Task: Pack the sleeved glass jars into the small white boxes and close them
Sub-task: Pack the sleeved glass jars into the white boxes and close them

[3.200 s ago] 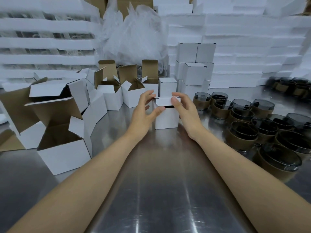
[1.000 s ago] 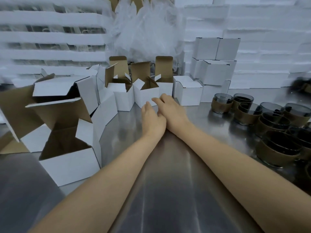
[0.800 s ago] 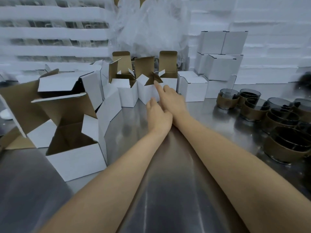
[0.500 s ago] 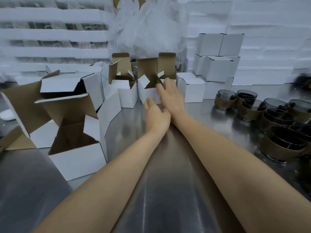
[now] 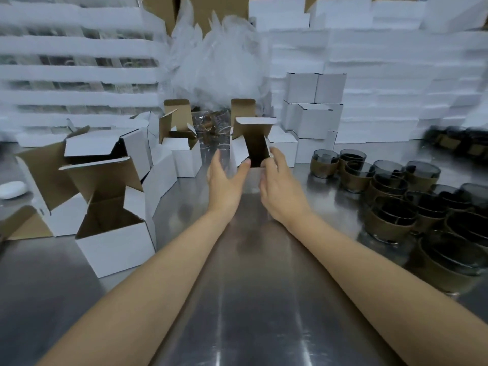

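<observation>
Holding an open small white box (image 5: 239, 151) just above the desk (image 5: 250, 299), mouth tipped toward the camera and lid flap (image 5: 254, 122) raised, left hand (image 5: 225, 180) with thumb curled onto its front wall, right hand (image 5: 280, 180) pinching its right edge: by the look of it the fetch-a-box step, apparently nothing inside yet. Next, likely setting it down upright and freeing the right hand for one of the sleeved glass jars (image 5: 390, 196) clustered to the right on the desk. No brand, label or writing readable on boxes or sleeves.
</observation>
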Demonstrator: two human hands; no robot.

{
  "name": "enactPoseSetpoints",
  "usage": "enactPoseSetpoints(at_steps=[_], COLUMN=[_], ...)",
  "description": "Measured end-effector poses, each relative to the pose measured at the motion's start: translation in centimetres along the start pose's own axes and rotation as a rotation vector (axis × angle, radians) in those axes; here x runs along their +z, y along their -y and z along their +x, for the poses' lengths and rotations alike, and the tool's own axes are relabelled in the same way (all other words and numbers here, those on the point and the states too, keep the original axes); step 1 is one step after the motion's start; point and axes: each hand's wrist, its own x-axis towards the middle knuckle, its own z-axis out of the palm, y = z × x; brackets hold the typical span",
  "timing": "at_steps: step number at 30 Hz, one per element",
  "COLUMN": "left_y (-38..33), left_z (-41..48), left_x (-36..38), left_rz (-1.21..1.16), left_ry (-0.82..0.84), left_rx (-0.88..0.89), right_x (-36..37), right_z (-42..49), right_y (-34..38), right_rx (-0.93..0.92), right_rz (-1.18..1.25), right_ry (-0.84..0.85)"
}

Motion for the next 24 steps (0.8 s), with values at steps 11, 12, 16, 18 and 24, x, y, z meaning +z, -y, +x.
enactPoseSetpoints(at_steps=[11,12,16,18,24], left_y=[0.6,0.7,0.8,0.9,0.8], left_z=[0.4,0.4,0.6,0.8,0.4], left_x=[0.1,0.2,0.4,0.4,0.3], left_rz=[-0.066,-0.055,-0.007,-0.008,-0.002], left_ry=[0.089,0.09,0.176,0.226,0.319], left_rx=[-0.024,-0.004,0.047,0.02,0.038], right_x=[-1.1,-0.9,-0.6,-0.6,-0.6], right_z=[0.1,0.2,0.6,0.7,1.0], right_y=[-1.9,-2.0,-2.7,-2.7,-3.7], right_rx=[0.143,0.159,0.29,0.323,0.471], right_rz=[0.164,0.153,0.147,0.234,0.415], right_ry=[0.137,0.14,0.129,0.135,0.242])
